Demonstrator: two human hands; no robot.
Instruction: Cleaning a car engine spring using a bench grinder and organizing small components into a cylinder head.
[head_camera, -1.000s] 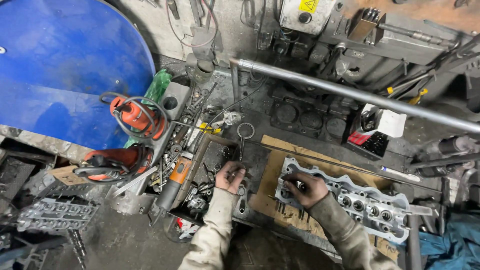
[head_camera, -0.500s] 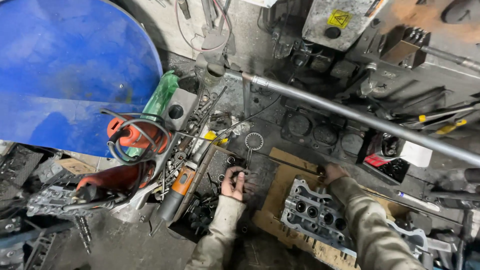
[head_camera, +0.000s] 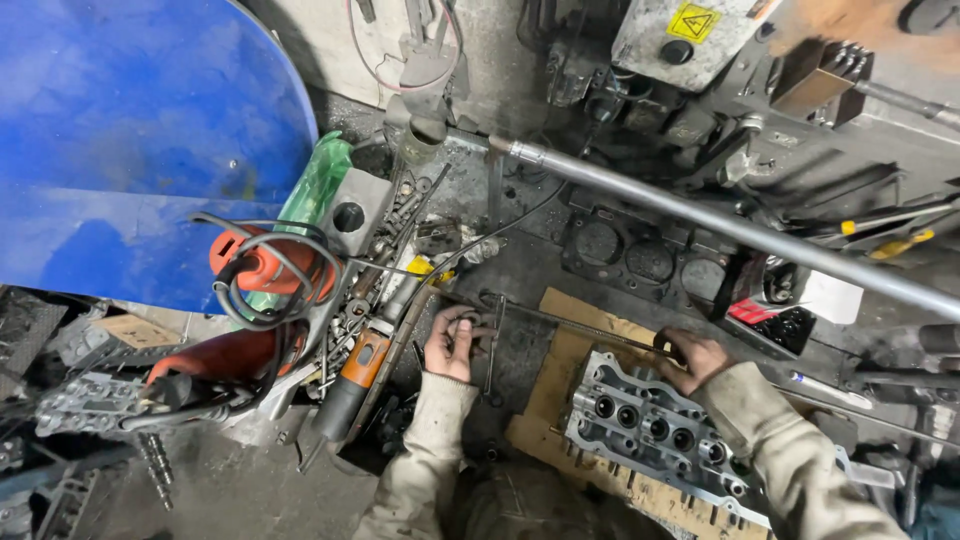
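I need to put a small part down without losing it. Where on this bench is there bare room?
The barest patch is the dark bench top between the left hand and the cardboard sheet, crossed only by a thin rod. The cardboard's bare corner beside the cylinder head is free too. Left of the left hand, around the orange power tool, it is crowded.

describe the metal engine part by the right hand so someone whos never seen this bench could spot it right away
Start at the long silver steel bar that slants across the cluttered bench, then drop to the flat brown cardboard sheet below it. On that sheet lies the grey cast-metal cylinder head, with the right hand at its upper edge. A row of round dark bores along its top sets it apart from the loose tools nearby.
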